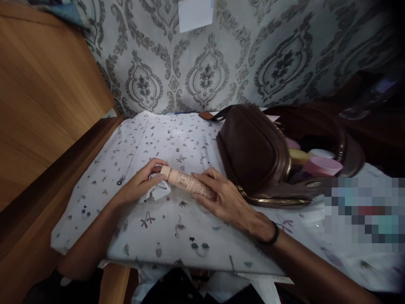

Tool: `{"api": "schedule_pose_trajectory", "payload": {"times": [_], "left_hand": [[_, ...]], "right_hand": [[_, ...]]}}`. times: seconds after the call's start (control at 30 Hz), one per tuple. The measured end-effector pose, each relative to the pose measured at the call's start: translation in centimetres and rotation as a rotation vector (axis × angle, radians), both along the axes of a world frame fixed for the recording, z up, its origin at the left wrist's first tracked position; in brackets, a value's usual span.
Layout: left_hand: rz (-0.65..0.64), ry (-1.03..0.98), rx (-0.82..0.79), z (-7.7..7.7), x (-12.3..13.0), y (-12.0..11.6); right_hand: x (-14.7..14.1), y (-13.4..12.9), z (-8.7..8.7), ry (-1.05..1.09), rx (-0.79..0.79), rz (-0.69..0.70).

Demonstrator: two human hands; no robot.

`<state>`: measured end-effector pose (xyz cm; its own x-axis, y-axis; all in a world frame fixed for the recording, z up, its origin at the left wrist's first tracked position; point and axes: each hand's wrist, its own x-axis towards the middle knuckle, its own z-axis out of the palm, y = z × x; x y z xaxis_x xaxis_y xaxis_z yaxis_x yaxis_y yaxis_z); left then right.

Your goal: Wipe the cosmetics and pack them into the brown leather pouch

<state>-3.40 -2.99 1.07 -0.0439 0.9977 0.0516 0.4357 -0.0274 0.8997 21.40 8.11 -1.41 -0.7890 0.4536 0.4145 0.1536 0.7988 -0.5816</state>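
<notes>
A slim peach-coloured tube [185, 180] with small print lies slanted between my two hands, its cap end to the left. My left hand [145, 181] has its thumb and fingers closed on the cap. Around the tube's right end are the fingers of my right hand [223, 196], with a dark band on that wrist. A small white piece [158, 192], perhaps a wipe or wrapper, sits under the cap by my left thumb. Just right of my right hand stands a brown leather bag [253, 152], its top unzipped.
Pink, yellow and white lids [324, 165] show inside the bag. A patterned white cloth [171, 139] covers the table. Wooden panels [53, 71] stand at the left, and a patterned wall [207, 76] rises behind. A blurred patch is at the right.
</notes>
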Motion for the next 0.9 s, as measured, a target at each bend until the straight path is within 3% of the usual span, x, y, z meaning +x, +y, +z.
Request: {"api": "schedule_pose_trajectory", "payload": {"times": [0.2, 0.43, 0.53, 0.67, 0.9], "left_hand": [[0.015, -0.002, 0.042, 0.1, -0.4, 0.3], [0.101, -0.022, 0.099, 0.2, 0.0, 0.4], [0.111, -0.009, 0.105, 0.3, 0.0, 0.3], [0.112, -0.003, 0.141, 0.1, -0.2, 0.4], [0.196, 0.023, 0.217, -0.4, 0.1, 0.8]], "right_hand": [[-0.2, 0.1, 0.0, 0.02, -0.254, 0.066], [0.1, -0.1, 1.3, 0.041, -1.038, 0.247], [0.1, -0.2, 1.5, 0.026, -1.274, 0.29], [0.0, -0.2, 1.3, 0.033, -1.451, 0.319], [-0.3, -0.2, 0.7, 0.046, -1.6, 0.36]]}}
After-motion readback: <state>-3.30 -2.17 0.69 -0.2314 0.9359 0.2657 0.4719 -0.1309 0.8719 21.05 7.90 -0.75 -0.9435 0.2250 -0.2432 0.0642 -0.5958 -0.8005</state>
